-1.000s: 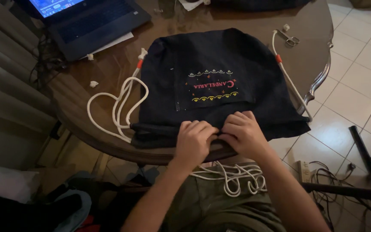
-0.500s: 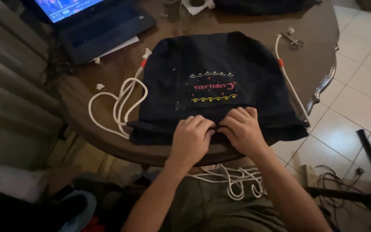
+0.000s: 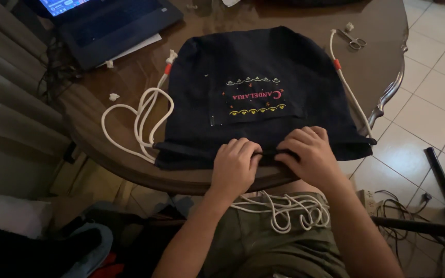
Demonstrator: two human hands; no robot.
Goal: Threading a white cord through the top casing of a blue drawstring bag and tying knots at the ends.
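I see a dark drawstring bag (image 3: 253, 87) lying flat on the round wooden bench (image 3: 130, 164), its small embroidered design facing up, and I take the bag as my landmark. Both hands sit side by side on its near hem, right at the bench edge. My left hand (image 3: 235, 167) curls its fingers over the hem and pinches the fabric fold; my right hand (image 3: 310, 154) does the same just beside it, fingertips pressed into the same dark seam. So both hands are clenched on the bag's hem, thumbs hidden underneath.

A white cord (image 3: 140, 123) loops in loose coils off the bag's left side, running up to a red-wrapped end near the bag's far left corner. A second cord (image 3: 348, 87) runs along the bag's right edge. More white cord (image 3: 284, 211) lies tangled below the bag's near hem, on the lap in olive shorts.

Beyond the bag's far right corner lie small scissors (image 3: 354, 40). Beyond its far left corner sits an open laptop (image 3: 114, 25).
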